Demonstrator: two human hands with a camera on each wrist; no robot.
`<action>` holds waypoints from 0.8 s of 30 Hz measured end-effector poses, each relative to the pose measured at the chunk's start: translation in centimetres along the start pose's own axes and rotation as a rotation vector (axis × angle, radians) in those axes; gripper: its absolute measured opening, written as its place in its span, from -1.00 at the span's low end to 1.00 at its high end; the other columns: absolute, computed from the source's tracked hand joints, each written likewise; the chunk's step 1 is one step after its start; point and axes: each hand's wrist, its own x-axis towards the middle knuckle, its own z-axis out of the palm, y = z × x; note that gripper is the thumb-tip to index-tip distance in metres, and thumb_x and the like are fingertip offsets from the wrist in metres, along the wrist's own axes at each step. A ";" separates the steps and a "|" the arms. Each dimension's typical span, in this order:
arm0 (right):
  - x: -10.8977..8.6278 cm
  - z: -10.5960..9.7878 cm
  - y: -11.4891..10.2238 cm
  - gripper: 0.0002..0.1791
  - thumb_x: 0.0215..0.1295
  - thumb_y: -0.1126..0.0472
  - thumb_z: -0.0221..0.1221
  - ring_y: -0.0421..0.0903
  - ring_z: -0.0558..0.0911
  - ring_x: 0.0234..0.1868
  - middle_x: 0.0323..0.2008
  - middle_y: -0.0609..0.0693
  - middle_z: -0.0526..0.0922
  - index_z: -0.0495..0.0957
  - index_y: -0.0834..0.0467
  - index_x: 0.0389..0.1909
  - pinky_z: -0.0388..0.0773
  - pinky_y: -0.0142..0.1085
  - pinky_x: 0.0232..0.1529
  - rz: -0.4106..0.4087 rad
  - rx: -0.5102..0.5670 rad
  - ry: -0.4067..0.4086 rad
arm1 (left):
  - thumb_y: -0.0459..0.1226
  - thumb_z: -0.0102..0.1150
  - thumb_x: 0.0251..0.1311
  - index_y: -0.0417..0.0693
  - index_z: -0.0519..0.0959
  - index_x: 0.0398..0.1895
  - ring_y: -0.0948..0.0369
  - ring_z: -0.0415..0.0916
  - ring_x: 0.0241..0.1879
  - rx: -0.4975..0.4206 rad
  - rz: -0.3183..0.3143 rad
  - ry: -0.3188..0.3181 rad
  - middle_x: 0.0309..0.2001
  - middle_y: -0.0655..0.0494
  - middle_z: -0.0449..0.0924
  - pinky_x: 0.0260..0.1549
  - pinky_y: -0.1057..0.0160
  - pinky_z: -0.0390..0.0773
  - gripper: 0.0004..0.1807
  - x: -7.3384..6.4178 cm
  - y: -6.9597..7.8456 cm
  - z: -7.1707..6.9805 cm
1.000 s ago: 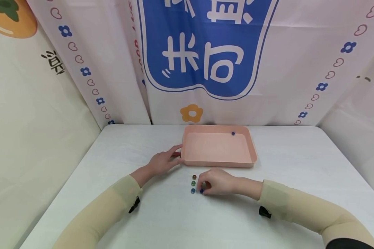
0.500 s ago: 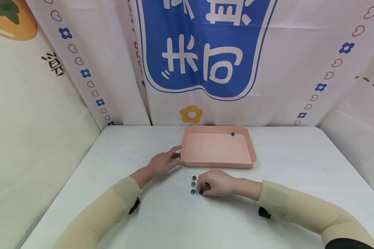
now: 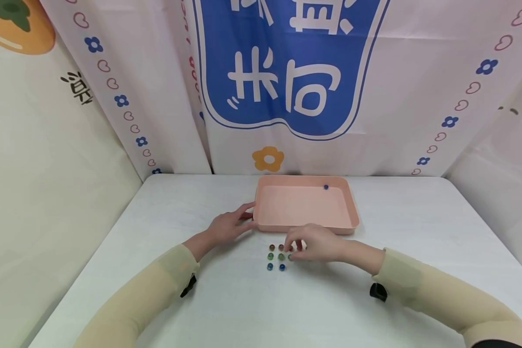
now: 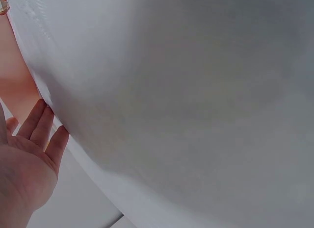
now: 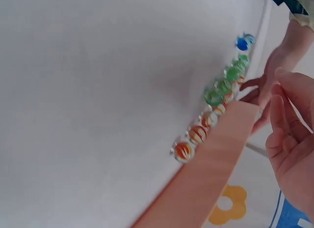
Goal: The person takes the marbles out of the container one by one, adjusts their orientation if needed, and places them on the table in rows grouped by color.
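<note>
My left hand (image 3: 227, 227) touches the left side of the pink tray (image 3: 306, 229) with its fingers extended. In the left wrist view, the left fingers (image 4: 40, 121) lie straight against the tray's edge. Over the table, just in front of the tray, my right hand (image 3: 317, 243) hovers with fingers bent and nothing visible between them. Marbles stand in rows below it: orange-brown marbles (image 3: 272, 247), green marbles (image 3: 270, 256) and two blue marbles (image 3: 282, 267). The hand covers part of the upper rows. A dark blue marble (image 3: 326, 186) sits inside the tray near its back right.
A white table (image 3: 191, 299) bears everything. A printed curtain (image 3: 239, 145) hangs behind its back edge. In the right wrist view, orange-swirled marbles (image 5: 197, 134) line up close along the tray's outer wall (image 5: 211, 174).
My right hand has let go of a dark blue marble beside the other blue one and moved up and right, uncovering more of the rows. The left hand stays at the tray.
</note>
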 end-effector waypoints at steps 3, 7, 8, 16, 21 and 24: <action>-0.4 -0.9 0.0 -0.87 0.19 0.26 0.34 -0.28 0.55 -0.34 -0.26 -0.21 0.63 0.68 0.04 -0.24 0.54 -0.24 -0.28 -0.007 0.011 0.025 | 0.16 -0.01 0.36 0.16 0.06 0.52 -0.01 0.41 0.23 0.000 0.002 0.002 0.25 0.02 0.48 0.18 -0.13 0.30 -0.24 0.0 0.0 0.0; -0.7 -2.0 0.1 -0.86 0.18 0.28 0.35 -0.32 0.54 -0.34 -0.28 -0.20 0.62 0.68 0.03 -0.25 0.54 -0.16 -0.24 -0.008 -0.003 0.065 | 0.15 0.01 0.36 0.15 0.07 0.52 -0.02 0.41 0.23 -0.001 -0.006 0.000 0.25 0.00 0.48 0.19 -0.14 0.28 -0.24 0.0 0.1 0.0; -0.8 -2.2 0.1 -0.85 0.18 0.29 0.35 -0.32 0.53 -0.34 -0.29 -0.20 0.62 0.67 0.02 -0.25 0.54 -0.17 -0.26 -0.006 -0.006 0.076 | 0.15 0.01 0.35 0.15 0.07 0.52 -0.02 0.40 0.23 0.001 -0.010 -0.001 0.25 0.01 0.48 0.20 -0.13 0.28 -0.24 0.0 0.2 0.0; -1.1 -4.7 0.9 -0.85 0.17 0.33 0.35 -0.26 0.57 -0.32 -0.29 -0.22 0.63 0.66 0.04 -0.27 0.51 -0.32 -0.37 -0.013 -0.067 0.167 | 0.18 -0.01 0.35 0.15 0.06 0.53 -0.01 0.39 0.24 0.010 -0.016 -0.006 0.26 0.02 0.47 0.20 -0.13 0.28 -0.22 0.0 0.3 -0.1; -1.4 -6.4 1.8 -0.83 0.13 0.36 0.37 -0.26 0.58 -0.33 -0.29 -0.15 0.65 0.66 0.08 -0.29 0.49 -0.33 -0.41 -0.032 -0.105 0.215 | 0.18 -0.01 0.35 0.16 0.05 0.53 -0.01 0.39 0.24 0.014 -0.018 -0.010 0.26 0.03 0.47 0.20 -0.13 0.28 -0.23 -0.1 0.3 -0.1; -1.6 -7.4 2.2 -0.82 0.12 0.36 0.38 -0.24 0.58 -0.34 -0.30 -0.10 0.65 0.66 0.08 -0.28 0.50 -0.29 -0.41 -0.015 -0.114 0.236 | 0.17 0.00 0.35 0.16 0.05 0.52 -0.01 0.40 0.24 0.018 -0.016 -0.008 0.26 0.03 0.47 0.20 -0.12 0.28 -0.23 -0.1 0.4 -0.1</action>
